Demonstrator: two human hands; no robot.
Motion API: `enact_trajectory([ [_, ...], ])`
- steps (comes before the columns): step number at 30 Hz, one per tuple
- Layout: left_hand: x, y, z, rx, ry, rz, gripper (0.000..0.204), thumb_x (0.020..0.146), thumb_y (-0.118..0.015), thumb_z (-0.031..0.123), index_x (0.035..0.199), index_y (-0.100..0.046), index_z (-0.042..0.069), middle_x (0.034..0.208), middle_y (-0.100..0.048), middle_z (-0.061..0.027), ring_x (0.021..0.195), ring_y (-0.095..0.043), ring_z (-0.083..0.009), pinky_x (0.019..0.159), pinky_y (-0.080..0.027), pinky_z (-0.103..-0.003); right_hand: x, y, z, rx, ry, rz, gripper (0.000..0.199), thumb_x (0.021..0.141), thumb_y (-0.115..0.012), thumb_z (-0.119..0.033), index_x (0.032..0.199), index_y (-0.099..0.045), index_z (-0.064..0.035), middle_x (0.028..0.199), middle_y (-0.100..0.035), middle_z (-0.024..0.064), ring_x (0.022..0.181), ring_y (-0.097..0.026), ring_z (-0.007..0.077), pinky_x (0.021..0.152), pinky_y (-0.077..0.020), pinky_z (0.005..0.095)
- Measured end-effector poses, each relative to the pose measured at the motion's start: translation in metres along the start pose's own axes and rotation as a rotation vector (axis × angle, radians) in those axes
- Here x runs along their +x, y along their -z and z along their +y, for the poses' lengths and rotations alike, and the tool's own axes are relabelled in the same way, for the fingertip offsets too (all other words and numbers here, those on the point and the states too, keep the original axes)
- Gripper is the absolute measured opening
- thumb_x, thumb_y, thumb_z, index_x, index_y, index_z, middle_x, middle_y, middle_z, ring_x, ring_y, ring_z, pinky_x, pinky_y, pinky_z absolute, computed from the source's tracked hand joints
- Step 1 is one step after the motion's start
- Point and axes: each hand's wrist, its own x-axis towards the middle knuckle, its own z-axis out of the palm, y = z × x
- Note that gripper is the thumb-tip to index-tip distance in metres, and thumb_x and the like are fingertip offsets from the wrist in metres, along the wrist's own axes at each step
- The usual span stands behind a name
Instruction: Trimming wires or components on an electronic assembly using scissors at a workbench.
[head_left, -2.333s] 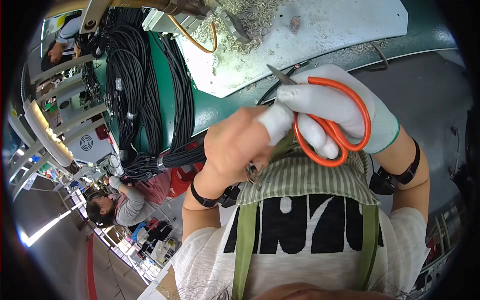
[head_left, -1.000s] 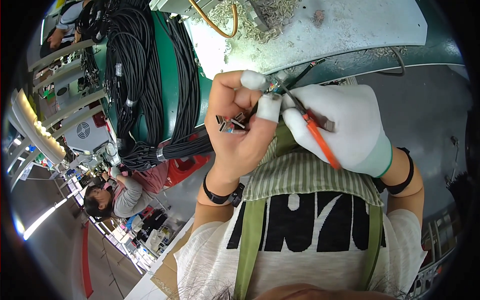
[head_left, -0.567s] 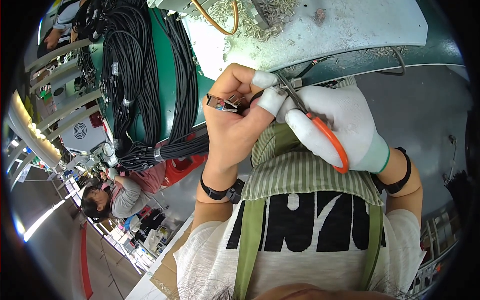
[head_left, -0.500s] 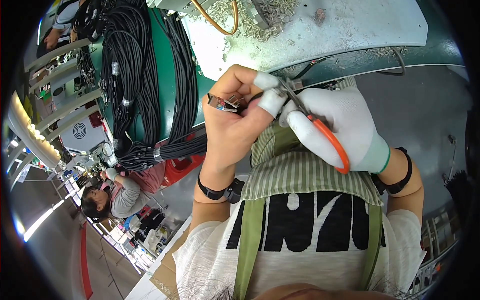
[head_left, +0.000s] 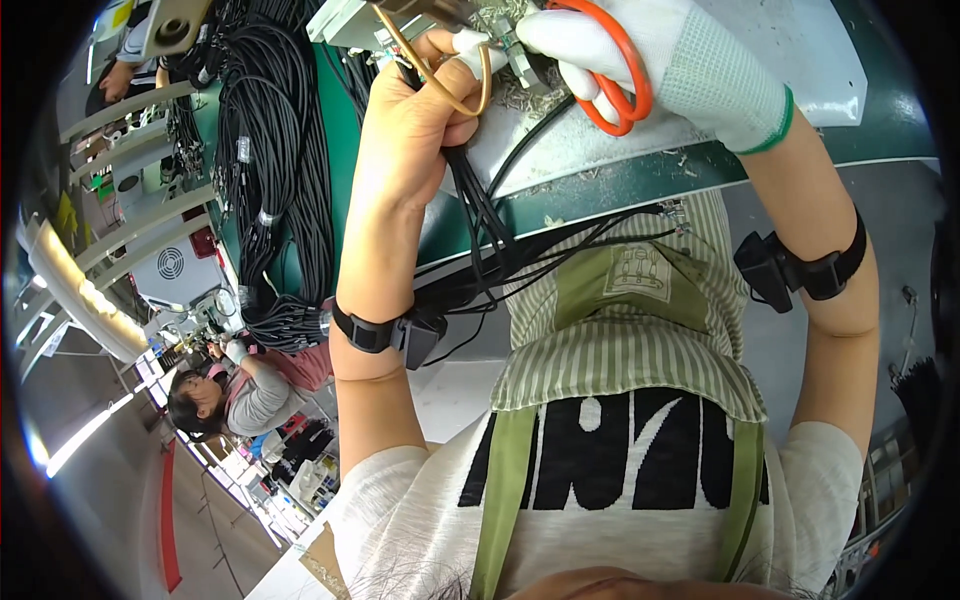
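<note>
Both my hands are raised over the far side of the bench, at a machine. My left hand (head_left: 405, 135), with white covers on thumb and forefinger, is closed around thin black cables (head_left: 475, 195). The cables hang from it toward my lap; the ends at its fingertips are partly hidden behind a bent tan tube (head_left: 425, 75). My right hand (head_left: 690, 70), in a white knit glove, holds scissors (head_left: 640, 85) by their orange handles; their blades are hidden. Its fingertips are beside a small metal block (head_left: 518, 62) of the machine, close to my left fingertips.
A white board (head_left: 800, 75) strewn with small clippings lies on the green bench (head_left: 850, 145). Thick coils of black cable (head_left: 270, 130) lie to the left. More cable ends (head_left: 640, 215) rest across my striped apron (head_left: 620, 365). Another person (head_left: 255, 390) sits at the lower left.
Both hands have moved up and away from my lap to the machine. The scissors, earlier at my left fingertips, have travelled with my right hand. The connector in my left palm no longer shows.
</note>
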Motion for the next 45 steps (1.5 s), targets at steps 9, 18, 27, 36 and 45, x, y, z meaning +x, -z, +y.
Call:
enact_trajectory([
  [9, 0.010, -0.006, 0.005, 0.329, -0.166, 0.086, 0.003, 0.081, -0.057, 0.001, 0.083, -0.059, 0.002, 0.058, -0.050, 0.0051, 0.050, -0.041, -0.0012, 0.046, -0.031, -0.017, 0.010, 0.010, 0.007, 0.221, -0.203, 0.023, 0.024, 0.086, -0.061, -0.021, 0.076, -0.063, 0.0006, 0.058, -0.059, 0.0062, 0.050, -0.056, 0.0124, 0.045, -0.0408, 0.0238],
  [18, 0.013, -0.005, 0.013, 0.427, -0.181, 0.111, 0.005, 0.077, -0.060, 0.001, 0.075, -0.056, 0.003, 0.062, -0.052, 0.0053, 0.055, -0.044, -0.0016, 0.050, -0.035, -0.019, 0.020, 0.017, -0.028, 0.174, -0.513, 0.066, 0.023, 0.082, -0.062, -0.021, 0.073, -0.064, 0.0005, 0.056, -0.058, 0.0065, 0.048, -0.055, 0.0123, 0.044, -0.0403, 0.0241],
  [27, 0.015, -0.015, 0.017, 0.430, -0.209, 0.107, 0.006, 0.078, -0.059, 0.004, 0.073, -0.056, 0.003, 0.063, -0.052, 0.0042, 0.057, -0.044, -0.0027, 0.051, -0.036, -0.019, 0.022, 0.026, -0.013, -0.245, 0.040, -0.058, 0.026, 0.082, -0.059, -0.023, 0.071, -0.063, 0.0002, 0.056, -0.057, 0.0064, 0.048, -0.055, 0.0146, 0.047, -0.0417, 0.0256],
  [36, -0.010, -0.008, 0.016, 0.387, -0.159, -0.018, 0.007, 0.089, -0.052, 0.008, 0.092, -0.055, 0.002, 0.065, -0.051, 0.0009, 0.053, -0.044, -0.0050, 0.050, -0.035, -0.019, -0.002, 0.010, -0.012, -0.478, 0.203, 0.018, 0.013, 0.080, -0.058, -0.017, 0.076, -0.060, -0.0043, 0.055, -0.051, 0.0070, 0.051, -0.055, 0.0222, 0.049, -0.0426, 0.0292],
  [45, -0.094, -0.011, -0.015, -0.401, 0.067, -0.282, 0.035, 0.099, -0.039, 0.031, 0.122, -0.042, 0.003, 0.069, -0.050, -0.0024, 0.054, -0.042, -0.0062, 0.048, -0.032, -0.019, -0.086, -0.046, -0.038, -0.922, -0.109, 0.291, 0.023, 0.080, -0.065, -0.023, 0.091, -0.060, -0.0030, 0.060, -0.057, 0.0101, 0.052, -0.058, 0.0254, 0.050, -0.0445, 0.0311],
])
